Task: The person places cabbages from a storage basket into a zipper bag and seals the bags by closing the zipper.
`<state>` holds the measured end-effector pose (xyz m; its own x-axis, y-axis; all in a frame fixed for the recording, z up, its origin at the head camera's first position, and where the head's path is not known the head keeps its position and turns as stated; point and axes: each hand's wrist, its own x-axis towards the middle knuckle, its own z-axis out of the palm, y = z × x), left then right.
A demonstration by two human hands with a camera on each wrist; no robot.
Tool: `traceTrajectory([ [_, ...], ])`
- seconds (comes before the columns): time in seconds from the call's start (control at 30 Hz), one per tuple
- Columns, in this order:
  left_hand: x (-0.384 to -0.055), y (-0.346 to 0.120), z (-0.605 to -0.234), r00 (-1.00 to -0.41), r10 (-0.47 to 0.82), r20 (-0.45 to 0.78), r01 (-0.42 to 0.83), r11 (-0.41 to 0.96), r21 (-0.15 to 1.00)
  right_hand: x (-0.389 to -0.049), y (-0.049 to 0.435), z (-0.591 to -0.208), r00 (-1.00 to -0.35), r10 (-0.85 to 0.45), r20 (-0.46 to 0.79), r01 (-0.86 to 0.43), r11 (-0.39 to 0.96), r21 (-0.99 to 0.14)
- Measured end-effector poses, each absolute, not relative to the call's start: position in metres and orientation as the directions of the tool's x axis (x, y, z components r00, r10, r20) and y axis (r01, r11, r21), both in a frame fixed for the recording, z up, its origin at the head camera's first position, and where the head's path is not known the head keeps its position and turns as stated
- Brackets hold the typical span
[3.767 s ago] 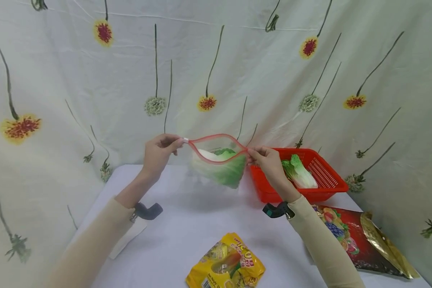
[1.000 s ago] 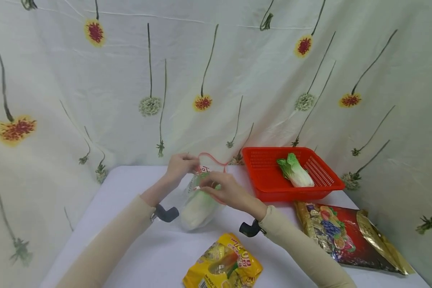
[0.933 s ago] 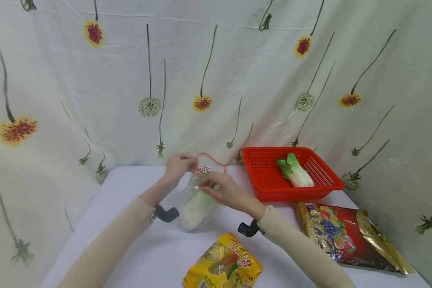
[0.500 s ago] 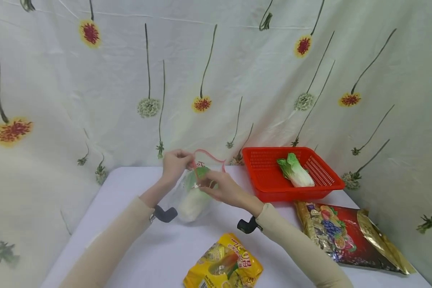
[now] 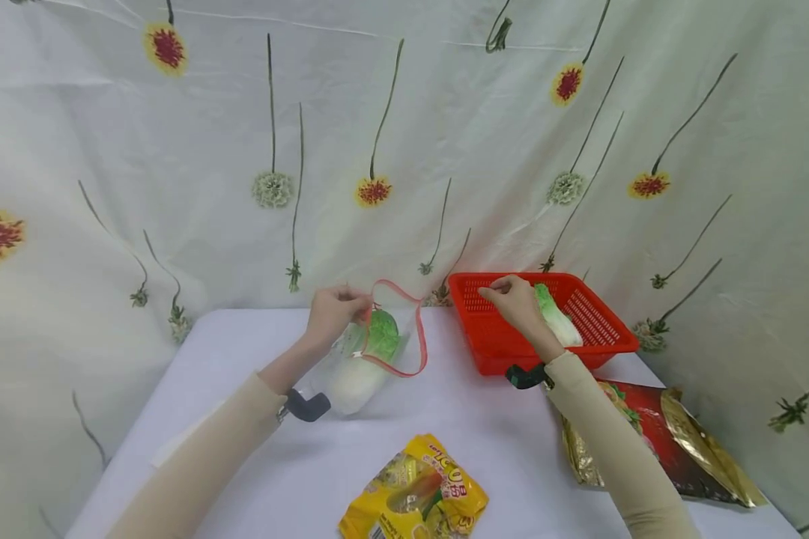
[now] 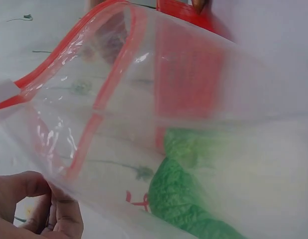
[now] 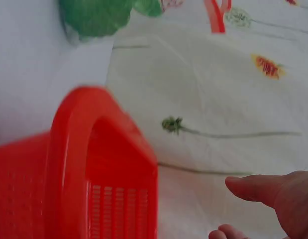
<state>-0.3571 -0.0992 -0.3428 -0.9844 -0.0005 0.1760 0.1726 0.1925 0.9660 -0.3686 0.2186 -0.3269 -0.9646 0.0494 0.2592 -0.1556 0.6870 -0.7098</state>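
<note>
My left hand (image 5: 333,313) pinches the edge of a clear zip bag (image 5: 407,348) with a red rim and a white slider. Inside the bag lies a napa cabbage (image 5: 364,382), its green leaf end toward the mouth, which gapes. The left wrist view shows the cabbage leaves (image 6: 178,194) through the plastic and the left fingers (image 6: 64,214) at the bag's edge. My right hand (image 5: 515,303) is over the red plastic basket (image 5: 485,363), holding nothing, thumb and fingers apart in the right wrist view. Another cabbage (image 5: 561,323) lies in the basket, partly hidden by the hand.
A yellow candy bag (image 5: 414,490) lies at the table's near middle. To the right, under my right forearm, is a red and gold fruit-printed bag (image 5: 681,449). A flower-printed curtain (image 5: 377,112) hangs behind the white table (image 5: 499,449).
My right hand has left the zip bag's rim and moved right, over the basket. Earlier both hands held the rim in the air; the left still holds it, and the mouth stands wider.
</note>
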Motion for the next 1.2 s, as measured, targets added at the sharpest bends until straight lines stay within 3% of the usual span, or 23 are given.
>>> traceTrajectory([
  [0.13,-0.354,-0.099,-0.344,-0.983,0.004,0.183,0.179,0.218,0.959,-0.383,0.259,-0.332,-0.983,0.131,0.126,0.013,0.742,-0.671],
  [0.47,-0.347,-0.094,-0.346,-0.986,0.03,0.165,0.167,0.252,0.953,-0.407,0.334,-0.352,-0.987,0.157,-0.025,0.147,0.838,-0.525],
  [0.63,-0.342,-0.095,-0.343,-0.986,0.023,0.163,0.163,0.267,0.95,-0.411,0.35,-0.357,-0.979,0.154,-0.131,0.202,0.797,-0.57],
  [0.87,-0.343,-0.096,-0.343,-0.985,0.03,0.169,0.171,0.273,0.947,-0.427,0.377,-0.371,-0.963,0.051,-0.263,0.199,0.793,-0.576],
  [1.03,-0.343,-0.097,-0.346,-0.986,0.035,0.165,0.168,0.273,0.947,-0.427,0.378,-0.375,-0.957,0.068,-0.283,0.209,0.835,-0.509],
  [1.2,-0.341,-0.098,-0.345,-0.985,0.03,0.168,0.17,0.269,0.948,-0.413,0.366,-0.369,-0.952,0.116,-0.281,0.253,0.817,-0.518],
])
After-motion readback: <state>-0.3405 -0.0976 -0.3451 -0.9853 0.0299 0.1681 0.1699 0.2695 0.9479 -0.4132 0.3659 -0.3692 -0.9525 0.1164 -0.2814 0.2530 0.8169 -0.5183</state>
